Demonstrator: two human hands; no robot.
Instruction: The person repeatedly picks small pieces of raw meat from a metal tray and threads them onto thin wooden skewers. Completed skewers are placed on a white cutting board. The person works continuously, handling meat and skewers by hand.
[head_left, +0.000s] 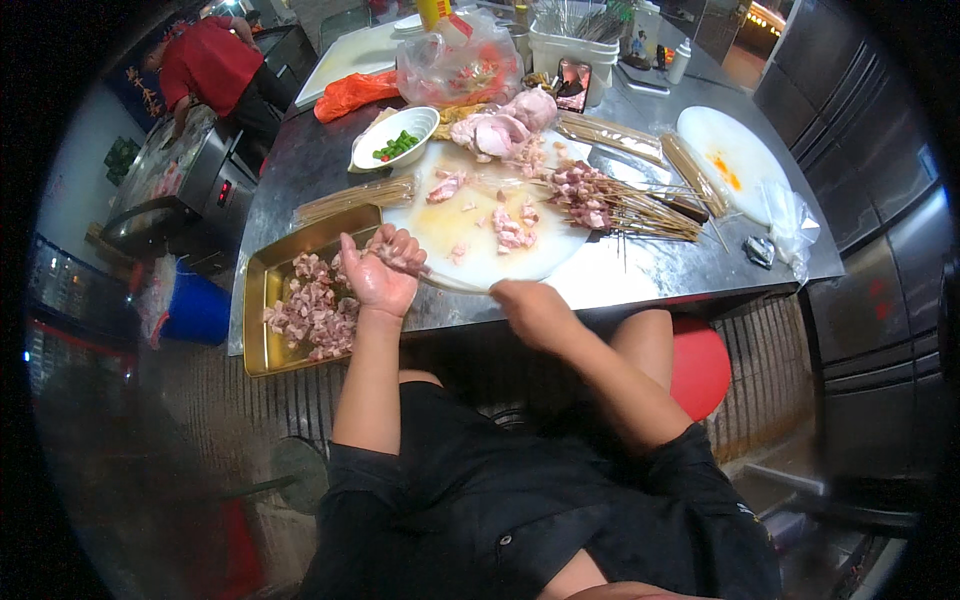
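Observation:
My left hand (382, 277) is palm up, its fingers curled around raw meat pieces (403, 260) on a thin skewer (459, 284). The skewer's other end is gripped in my right hand (536, 311), a little blurred, just past the near edge of a round white cutting board (551, 262). Below and left of my left hand sits a gold-coloured metal tray (256, 300) holding cut raw meat (319, 311). Loose meat scraps (512, 231) lie on the board. At its right rests a pile of meat-loaded skewers (589, 195), their bare ends pointing right.
Larger raw meat pieces (491, 135) lie at the board's far side. A white bowl of cut green vegetables (396, 142) stands left of them. Packs of bare skewers (356, 199), a second white board (731, 161) and a phone (573, 86) are on the steel table. A person in red (210, 64) bends over equipment behind.

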